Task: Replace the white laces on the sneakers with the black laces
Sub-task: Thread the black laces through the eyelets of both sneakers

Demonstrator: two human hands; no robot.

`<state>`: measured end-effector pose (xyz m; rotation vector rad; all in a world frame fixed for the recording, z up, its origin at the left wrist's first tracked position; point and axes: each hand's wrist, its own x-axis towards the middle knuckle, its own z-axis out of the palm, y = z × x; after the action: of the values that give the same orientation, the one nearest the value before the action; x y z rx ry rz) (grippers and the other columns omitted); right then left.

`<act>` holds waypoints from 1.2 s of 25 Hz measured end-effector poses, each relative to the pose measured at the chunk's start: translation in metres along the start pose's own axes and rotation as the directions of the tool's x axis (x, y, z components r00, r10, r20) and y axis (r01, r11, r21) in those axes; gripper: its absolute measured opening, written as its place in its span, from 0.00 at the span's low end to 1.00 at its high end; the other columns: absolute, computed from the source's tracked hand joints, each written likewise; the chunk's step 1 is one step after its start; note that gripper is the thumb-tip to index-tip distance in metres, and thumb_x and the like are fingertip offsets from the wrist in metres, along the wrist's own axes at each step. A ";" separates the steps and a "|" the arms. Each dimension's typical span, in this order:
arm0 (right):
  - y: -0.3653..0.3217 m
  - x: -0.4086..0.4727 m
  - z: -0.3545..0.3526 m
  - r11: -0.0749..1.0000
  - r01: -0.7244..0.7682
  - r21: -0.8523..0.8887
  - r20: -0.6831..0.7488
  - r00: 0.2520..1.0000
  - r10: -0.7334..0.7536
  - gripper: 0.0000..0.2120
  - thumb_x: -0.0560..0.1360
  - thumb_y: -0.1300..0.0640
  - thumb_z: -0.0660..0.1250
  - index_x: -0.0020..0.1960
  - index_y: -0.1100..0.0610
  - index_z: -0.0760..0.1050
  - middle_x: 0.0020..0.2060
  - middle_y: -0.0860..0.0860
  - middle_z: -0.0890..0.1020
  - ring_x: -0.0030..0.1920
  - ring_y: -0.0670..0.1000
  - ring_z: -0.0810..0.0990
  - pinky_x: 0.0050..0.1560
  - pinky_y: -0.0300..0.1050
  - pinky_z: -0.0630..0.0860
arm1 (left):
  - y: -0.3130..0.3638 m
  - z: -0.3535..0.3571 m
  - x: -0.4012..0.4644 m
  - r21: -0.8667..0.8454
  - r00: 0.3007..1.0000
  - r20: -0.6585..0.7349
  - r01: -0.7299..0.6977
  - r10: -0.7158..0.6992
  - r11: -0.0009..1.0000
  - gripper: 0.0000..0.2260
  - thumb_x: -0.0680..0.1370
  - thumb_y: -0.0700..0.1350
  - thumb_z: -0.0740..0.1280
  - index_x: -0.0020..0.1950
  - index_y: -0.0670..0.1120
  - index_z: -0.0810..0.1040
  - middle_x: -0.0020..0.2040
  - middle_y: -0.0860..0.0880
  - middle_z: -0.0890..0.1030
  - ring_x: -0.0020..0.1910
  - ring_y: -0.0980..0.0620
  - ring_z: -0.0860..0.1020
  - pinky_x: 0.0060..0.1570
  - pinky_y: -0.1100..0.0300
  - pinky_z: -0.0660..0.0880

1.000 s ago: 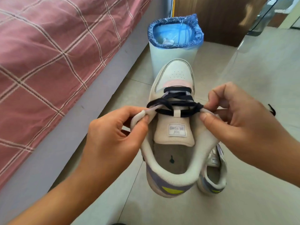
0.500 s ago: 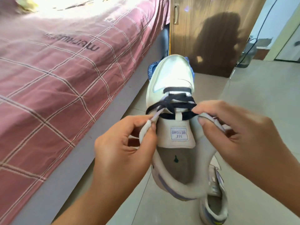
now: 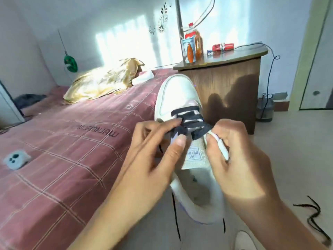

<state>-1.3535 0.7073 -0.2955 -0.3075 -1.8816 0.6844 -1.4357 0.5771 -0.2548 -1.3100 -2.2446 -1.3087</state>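
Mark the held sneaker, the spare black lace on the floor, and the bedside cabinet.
held sneaker [image 3: 177, 92]: head view, on the toe cap.
spare black lace [image 3: 314, 216]: head view, mid-strand on the floor.
bedside cabinet [image 3: 225, 78]: head view, on the wooden front.

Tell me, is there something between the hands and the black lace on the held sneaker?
Nothing visible. The left hand already pinches the black lace at the top eyelets, and the right hand grips the sneaker collar beside it.
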 end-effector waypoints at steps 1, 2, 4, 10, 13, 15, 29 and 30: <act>-0.002 0.009 -0.003 1.000 0.004 -0.021 -0.003 1.000 -0.004 0.06 0.75 0.60 0.65 0.49 0.52 0.69 0.31 0.48 0.73 0.30 0.52 0.68 0.25 0.37 0.60 | 0.008 -0.002 0.011 0.000 1.000 -0.013 -0.018 0.018 1.000 0.10 0.76 0.57 0.66 0.56 0.57 0.77 0.50 0.57 0.72 0.52 0.63 0.73 0.49 0.76 0.67; -0.003 0.017 -0.006 1.000 0.020 -0.024 0.010 1.000 -0.020 0.03 0.76 0.60 0.64 0.47 0.54 0.71 0.30 0.44 0.70 0.26 0.48 0.67 0.24 0.33 0.58 | 0.016 -0.004 0.021 0.013 0.999 -0.029 -0.030 0.031 0.999 0.07 0.75 0.53 0.67 0.51 0.55 0.78 0.49 0.56 0.73 0.50 0.62 0.74 0.50 0.73 0.68; -0.004 0.029 -0.011 1.000 0.021 -0.014 0.025 0.999 -0.021 0.03 0.76 0.60 0.63 0.43 0.55 0.73 0.28 0.39 0.66 0.25 0.40 0.66 0.25 0.27 0.60 | 0.026 -0.006 0.035 0.038 0.999 -0.025 -0.020 0.021 0.999 0.01 0.73 0.48 0.69 0.44 0.52 0.78 0.47 0.55 0.74 0.49 0.60 0.74 0.52 0.65 0.71; -0.005 0.035 -0.026 0.996 0.053 0.074 -0.122 0.992 -0.043 0.09 0.74 0.63 0.66 0.47 0.52 0.68 0.36 0.47 0.75 0.38 0.47 0.71 0.38 0.28 0.66 | 0.036 -0.006 0.033 0.473 0.900 -0.097 -0.333 0.424 0.816 0.08 0.78 0.48 0.63 0.43 0.45 0.77 0.44 0.54 0.76 0.48 0.50 0.74 0.55 0.52 0.66; -0.010 0.036 -0.031 0.993 0.105 -0.047 -0.208 0.972 -0.113 0.09 0.72 0.60 0.66 0.47 0.54 0.66 0.33 0.51 0.75 0.31 0.55 0.72 0.30 0.39 0.70 | 0.031 -0.005 0.029 0.570 0.821 -0.138 -0.391 0.554 0.722 0.02 0.78 0.44 0.62 0.47 0.48 0.74 0.41 0.52 0.78 0.44 0.52 0.72 0.58 0.54 0.63; -0.011 0.035 -0.033 0.989 0.144 -0.037 -0.219 0.964 -0.148 0.08 0.72 0.61 0.66 0.49 0.56 0.70 0.35 0.53 0.78 0.31 0.57 0.75 0.29 0.44 0.74 | 0.027 -0.007 0.024 0.597 0.790 -0.154 -0.403 0.593 0.693 0.05 0.78 0.40 0.65 0.51 0.49 0.77 0.41 0.51 0.79 0.43 0.51 0.73 0.59 0.51 0.64; -0.012 0.038 -0.014 0.998 -0.005 -0.061 -0.242 0.970 -0.010 0.04 0.74 0.66 0.66 0.47 0.63 0.78 0.39 0.57 0.81 0.37 0.53 0.79 0.34 0.38 0.72 | 0.039 0.013 0.007 0.404 0.997 -0.055 -0.024 0.051 0.914 0.26 0.75 0.53 0.59 0.73 0.50 0.65 0.62 0.56 0.72 0.58 0.61 0.66 0.51 0.79 0.56; -0.014 0.039 -0.012 0.999 -0.039 0.008 -0.190 0.981 0.039 0.04 0.75 0.66 0.65 0.48 0.63 0.78 0.41 0.58 0.81 0.39 0.55 0.79 0.37 0.39 0.71 | 0.037 0.017 0.009 0.399 0.993 -0.110 0.012 0.035 0.917 0.25 0.74 0.48 0.61 0.71 0.48 0.68 0.59 0.54 0.74 0.55 0.58 0.67 0.48 0.76 0.58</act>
<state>-1.3572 0.7198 -0.2544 -0.3941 -1.6954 0.6619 -1.4079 0.6033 -0.2378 -1.0677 -2.2611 -0.8313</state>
